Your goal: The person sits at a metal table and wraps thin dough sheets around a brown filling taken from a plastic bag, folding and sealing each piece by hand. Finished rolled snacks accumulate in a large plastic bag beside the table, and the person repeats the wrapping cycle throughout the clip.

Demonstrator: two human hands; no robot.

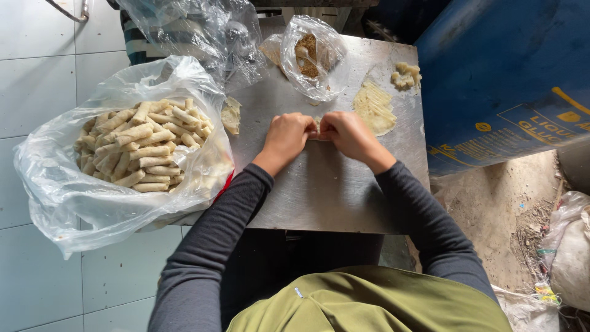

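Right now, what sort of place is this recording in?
Probably a small, informal food-preparation spot. Both hands, left hand and right hand, work a wrapper on a metal table, beside a plastic bag of finished rolls, a blue drum and bare dirt ground.

A single head-worn camera looks almost straight down from above the person's own chest, close enough that the green apron (pixel 369 301) and both dark sleeves fill the bottom of the frame. The view faces forward across a metal table (pixel 326 190) in the centre, with the left hand (pixel 289 136) and right hand (pixel 347 134) meeting near the middle. A clear bag of rolls (pixel 138 147) sits at the left edge, a blue drum (pixel 510 80) at the upper right, and tiled floor (pixel 37 80) along the far left.
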